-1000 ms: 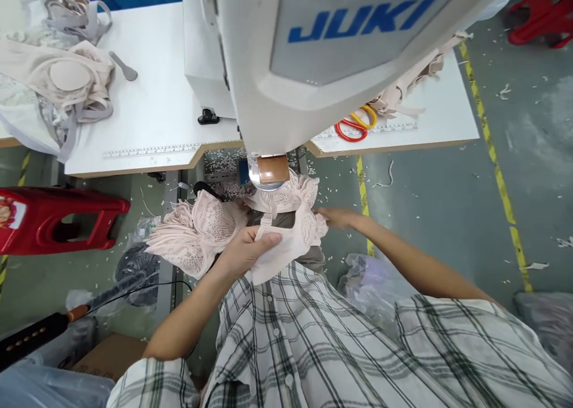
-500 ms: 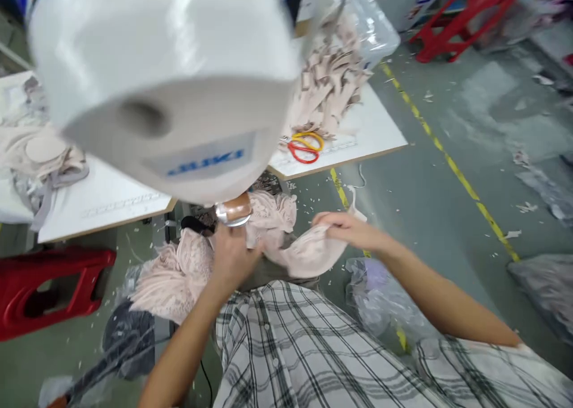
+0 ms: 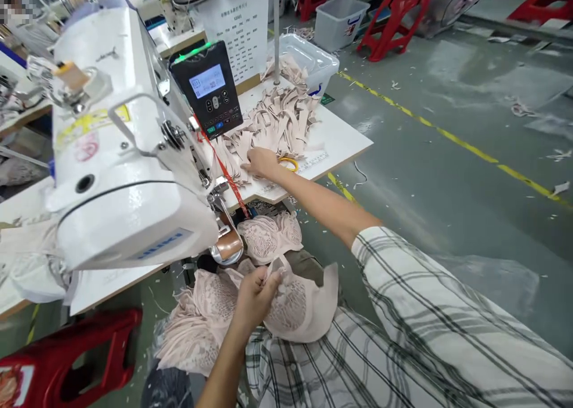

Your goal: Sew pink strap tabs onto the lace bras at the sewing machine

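My left hand (image 3: pixel 256 297) pinches the upper edge of a pale pink lace bra (image 3: pixel 295 306) that lies over my lap. My right hand (image 3: pixel 262 162) reaches onto the white table at the edge of a heap of pale pink fabric strips (image 3: pixel 282 121); its fingertips are at the strips, and whether they grip one is too small to tell. More lace bras (image 3: pixel 197 321) are piled left of my left hand. Another lace piece (image 3: pixel 271 235) hangs below the table edge, beside the sewing machine (image 3: pixel 138 217).
A control panel (image 3: pixel 208 89) stands behind the machine. Yellow scissor handles (image 3: pixel 290 163) lie beside my right wrist. A clear plastic bin (image 3: pixel 308 62) is behind the strips. Red stools (image 3: pixel 76 360) stand at the lower left and at the back (image 3: pixel 396 20).
My right hand has let go of the bra and moved up and left to the strips. My left hand still holds the lace. The view has shifted, showing the machine's side and panel.
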`<state>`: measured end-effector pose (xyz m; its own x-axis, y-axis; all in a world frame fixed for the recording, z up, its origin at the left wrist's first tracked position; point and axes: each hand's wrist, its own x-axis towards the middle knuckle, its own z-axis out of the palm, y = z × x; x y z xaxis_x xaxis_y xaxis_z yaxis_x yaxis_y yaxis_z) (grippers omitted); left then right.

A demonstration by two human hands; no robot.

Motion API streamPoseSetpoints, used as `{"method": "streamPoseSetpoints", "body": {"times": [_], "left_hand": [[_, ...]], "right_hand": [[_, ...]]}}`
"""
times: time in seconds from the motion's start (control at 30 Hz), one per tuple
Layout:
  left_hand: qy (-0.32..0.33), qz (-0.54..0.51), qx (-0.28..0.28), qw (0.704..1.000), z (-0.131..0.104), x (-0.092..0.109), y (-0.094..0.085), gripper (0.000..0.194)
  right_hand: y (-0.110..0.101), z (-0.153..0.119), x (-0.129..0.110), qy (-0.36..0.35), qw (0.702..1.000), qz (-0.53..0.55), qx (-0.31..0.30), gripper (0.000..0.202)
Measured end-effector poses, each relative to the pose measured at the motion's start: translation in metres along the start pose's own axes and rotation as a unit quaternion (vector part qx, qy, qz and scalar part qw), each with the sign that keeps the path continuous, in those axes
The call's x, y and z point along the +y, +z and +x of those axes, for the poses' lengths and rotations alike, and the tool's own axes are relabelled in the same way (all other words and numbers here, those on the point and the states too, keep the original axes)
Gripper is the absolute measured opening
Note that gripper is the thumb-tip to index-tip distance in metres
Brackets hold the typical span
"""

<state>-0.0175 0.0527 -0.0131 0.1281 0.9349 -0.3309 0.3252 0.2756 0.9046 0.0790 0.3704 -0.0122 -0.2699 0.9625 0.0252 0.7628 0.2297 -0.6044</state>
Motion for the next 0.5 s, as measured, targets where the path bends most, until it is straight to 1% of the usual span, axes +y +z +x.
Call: {"method": "streamPoseSetpoints", "body": {"times": [0.07,0.13,0.17,0.2,0.23,0.27,0.3,0.33,0.37,0.4,0.43,0.47,0.5], "left_hand": [[0.013,-0.001,0.047,0.999,-0.005,0.003,-0.004,0.04],[0.012,-0.001,0.076,0.997,-0.01,0.003,-0.01,0.04],[0.01,-0.001,0.086,0.996,-0.013,0.003,-0.014,0.039],[0.009,-0.001,0.091,0.996,-0.015,0.002,-0.018,0.039],[0.011,-0.003,0.096,0.995,-0.016,0.001,-0.022,0.038],[0.014,-0.007,0.099,0.995,-0.018,0.001,-0.026,0.038],[0.017,-0.015,0.103,0.994,-0.018,0.001,-0.029,0.038],[0.017,-0.028,0.105,0.994,-0.019,0.001,-0.032,0.039],[0.012,-0.047,0.106,0.993,-0.019,0.002,-0.035,0.04],[0.005,-0.07,0.106,0.992,-0.02,0.003,-0.037,0.041],[-0.003,-0.094,0.107,0.99,-0.02,0.004,-0.039,0.042],[-0.009,-0.118,0.107,0.987,-0.021,0.006,-0.041,0.041],[-0.011,-0.137,0.109,0.984,-0.022,0.007,-0.042,0.041]], "right_hand": [[0.002,0.017,-0.012,0.009,1.0,0.029,0.001,0.017],[0.0,0.02,-0.016,0.0,0.998,0.055,0.022,0.014],[-0.002,0.017,-0.015,-0.008,0.996,0.084,0.037,0.016],[-0.005,0.011,-0.012,-0.014,0.986,0.159,0.046,0.019],[-0.007,0.003,-0.009,-0.015,0.963,0.265,0.044,0.02],[-0.009,-0.009,-0.005,-0.012,0.925,0.378,0.034,0.02],[-0.01,-0.024,-0.001,-0.003,0.873,0.488,0.009,0.019],[-0.008,-0.043,0.002,0.013,0.811,0.584,-0.031,0.019],[-0.005,-0.065,0.004,0.029,0.764,0.64,-0.078,0.019],[-0.001,-0.09,0.005,0.05,0.716,0.681,-0.146,0.018],[0.006,-0.117,0.005,0.073,0.66,0.716,-0.216,0.018],[0.013,-0.143,0.005,0.088,0.615,0.734,-0.275,0.022],[0.02,-0.169,0.004,0.094,0.588,0.733,-0.328,0.03]]}}
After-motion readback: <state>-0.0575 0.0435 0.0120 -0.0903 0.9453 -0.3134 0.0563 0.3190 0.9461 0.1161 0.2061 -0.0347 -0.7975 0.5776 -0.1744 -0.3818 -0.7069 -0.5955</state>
